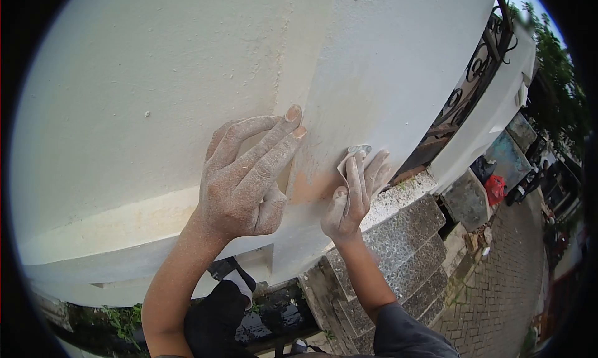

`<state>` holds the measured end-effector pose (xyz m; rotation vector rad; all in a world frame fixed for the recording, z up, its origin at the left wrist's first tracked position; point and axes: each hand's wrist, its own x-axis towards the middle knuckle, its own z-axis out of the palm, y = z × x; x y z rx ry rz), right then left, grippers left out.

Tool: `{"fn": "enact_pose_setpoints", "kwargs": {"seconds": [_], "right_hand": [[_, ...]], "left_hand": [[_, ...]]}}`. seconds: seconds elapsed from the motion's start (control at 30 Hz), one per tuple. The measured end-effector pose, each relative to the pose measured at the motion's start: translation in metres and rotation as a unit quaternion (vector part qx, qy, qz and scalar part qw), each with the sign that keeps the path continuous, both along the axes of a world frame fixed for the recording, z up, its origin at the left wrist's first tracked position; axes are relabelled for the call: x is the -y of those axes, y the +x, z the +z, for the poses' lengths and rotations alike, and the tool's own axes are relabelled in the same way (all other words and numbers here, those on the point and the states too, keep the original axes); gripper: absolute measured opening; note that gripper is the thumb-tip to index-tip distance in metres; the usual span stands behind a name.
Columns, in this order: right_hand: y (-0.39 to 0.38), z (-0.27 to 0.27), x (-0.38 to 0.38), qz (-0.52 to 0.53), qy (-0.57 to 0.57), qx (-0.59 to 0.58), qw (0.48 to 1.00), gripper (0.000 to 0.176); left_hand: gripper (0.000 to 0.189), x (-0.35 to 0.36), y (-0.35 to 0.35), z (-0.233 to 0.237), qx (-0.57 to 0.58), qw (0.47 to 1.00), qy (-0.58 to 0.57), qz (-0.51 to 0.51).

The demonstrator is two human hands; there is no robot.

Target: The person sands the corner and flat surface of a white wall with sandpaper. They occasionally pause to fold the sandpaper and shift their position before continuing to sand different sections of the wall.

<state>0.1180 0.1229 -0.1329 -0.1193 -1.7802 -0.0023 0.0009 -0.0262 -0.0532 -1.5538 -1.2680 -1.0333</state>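
Observation:
White dust coats both of my hands. My left hand [246,177] is raised beside the corner of the white wall [187,77], its first fingers stretched toward the edge and the others curled in; a narrow sliver of something shows between its fingers and the wall, too little to make out. My right hand [354,199] presses a small folded piece of sandpaper [357,151] against the wall face right of the corner. Around it the surface looks scuffed, with a brownish patch [308,186].
A dark ornate metal gate [458,105] stands at the right. Below are stone slabs [405,252], a water-filled drain [280,314] and a brick-paved lane [507,277]. A red bag [495,190] lies farther along. My dark-clothed leg [215,320] shows over the drain.

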Motion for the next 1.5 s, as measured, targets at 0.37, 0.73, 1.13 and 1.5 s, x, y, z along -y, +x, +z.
{"fn": "enact_pose_setpoints", "kwargs": {"seconds": [0.37, 0.73, 1.13, 1.5], "right_hand": [[0.002, 0.006, 0.000, 0.056, -0.033, -0.009, 0.998, 0.050], [0.007, 0.006, 0.004, 0.062, -0.048, 0.011, 0.997, 0.050], [0.010, 0.023, 0.005, 0.026, -0.055, 0.031, 0.998, 0.049], [0.011, 0.037, 0.006, -0.015, -0.015, 0.048, 0.999, 0.051]], "left_hand": [[0.061, 0.000, 0.003, 0.001, 0.007, 1.000, -0.011, 0.013], [0.059, -0.001, 0.003, 0.001, 0.003, 1.000, 0.000, 0.019], [0.057, -0.001, 0.003, -0.001, 0.005, 1.000, -0.006, 0.020], [0.057, 0.000, 0.004, 0.000, 0.001, 1.000, -0.012, 0.022]]}}
